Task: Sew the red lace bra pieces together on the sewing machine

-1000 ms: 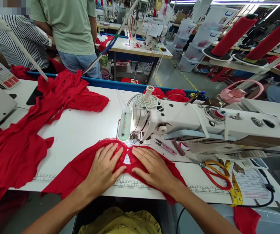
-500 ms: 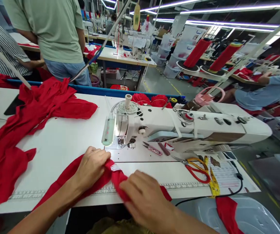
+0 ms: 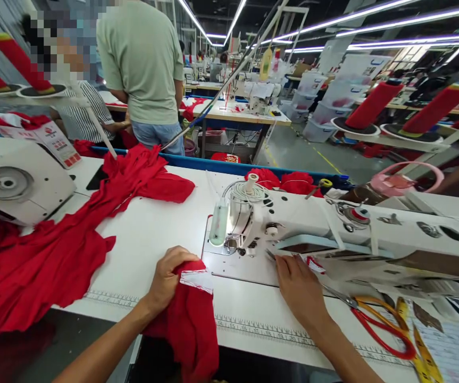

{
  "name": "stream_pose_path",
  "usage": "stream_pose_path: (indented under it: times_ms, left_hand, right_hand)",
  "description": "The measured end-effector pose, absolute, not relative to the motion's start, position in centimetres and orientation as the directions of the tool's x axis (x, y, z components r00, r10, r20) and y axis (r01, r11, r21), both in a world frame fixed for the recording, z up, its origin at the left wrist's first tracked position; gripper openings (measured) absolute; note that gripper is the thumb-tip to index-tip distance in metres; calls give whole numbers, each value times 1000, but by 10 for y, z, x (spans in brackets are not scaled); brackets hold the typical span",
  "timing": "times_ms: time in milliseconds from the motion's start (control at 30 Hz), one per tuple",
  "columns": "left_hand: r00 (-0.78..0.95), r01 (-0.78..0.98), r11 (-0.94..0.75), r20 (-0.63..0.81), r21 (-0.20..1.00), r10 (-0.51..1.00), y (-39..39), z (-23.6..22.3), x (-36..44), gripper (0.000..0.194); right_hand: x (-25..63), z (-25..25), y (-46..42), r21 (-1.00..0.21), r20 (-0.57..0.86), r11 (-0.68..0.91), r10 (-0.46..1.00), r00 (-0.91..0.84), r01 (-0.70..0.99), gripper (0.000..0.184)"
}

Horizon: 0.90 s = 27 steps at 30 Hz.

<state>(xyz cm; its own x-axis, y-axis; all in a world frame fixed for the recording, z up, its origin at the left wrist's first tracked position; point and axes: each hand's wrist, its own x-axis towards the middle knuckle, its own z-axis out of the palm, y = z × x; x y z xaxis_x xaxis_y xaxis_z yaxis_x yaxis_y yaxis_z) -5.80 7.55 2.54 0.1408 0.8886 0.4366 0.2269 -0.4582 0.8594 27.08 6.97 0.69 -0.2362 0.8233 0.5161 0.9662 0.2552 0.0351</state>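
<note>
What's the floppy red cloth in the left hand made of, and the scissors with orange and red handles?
The floppy red cloth looks like soft, matt fabric: it hangs in folds. The orange-and-red-handled scissors seem to have polished metal blades, since they're grey and shiny; the handles' bright, even colour suggests smooth plastic.

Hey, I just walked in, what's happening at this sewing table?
A person's left hand grips a red fabric piece with a white strip, its lower part hanging over the white table edge. The right hand covers most of a metal-tipped tool beside the white sewing machine. Red-and-orange-handled scissors lie nearby.
</note>
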Motion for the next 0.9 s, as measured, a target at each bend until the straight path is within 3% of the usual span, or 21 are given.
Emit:
stream_pose_path:
  times_ms: [33, 100, 167, 233, 400, 533, 667, 767, 900]
  left_hand:
    - [148, 222, -459, 435, 860, 888, 75, 24, -58, 10]
    - [166, 208, -464, 436, 861, 884, 73, 24, -56, 12]
    - [185, 187, -468, 437, 864, 880, 73, 24, -54, 15]
    - [200, 170, -470, 436, 866, 877, 72, 25, -50, 19]
    - [188, 144, -427, 399, 893, 897, 70, 25, -44, 24]
    - [142, 170, -375, 354, 911, 924, 67, 27, -44, 30]
    - [170, 242, -356, 322, 902, 931, 65, 38, -51, 32]
    - [358, 219, -288, 198, 932, 912, 65, 51, -59, 30]
    - [486, 244, -230, 86, 942, 870, 68, 58, -62, 19]
  right_hand:
    - [264, 10, 65, -74, 504, 272, 841, -199, 959, 31]
    - [245, 23, 55, -405, 395, 309, 908, -141, 860, 31]
    - [221, 38, 46, -755, 166, 250, 967, -191, 606, 36]
    - [197, 52, 41, -929, -17, 96, 954, -301, 358, 42]
    - [159, 58, 51, -991, -97, -46, 893, -440, 125, 47]
    - [153, 47, 60, -998, -31, -4, 890, -454, 61, 43]
    - [155, 43, 63, -991, -56, 4, 896, -441, 134, 45]
    - [158, 45, 63, -976, -129, -36, 888, -440, 213, 44]
    - [159, 51, 63, -963, -96, 22, 904, -417, 270, 32]
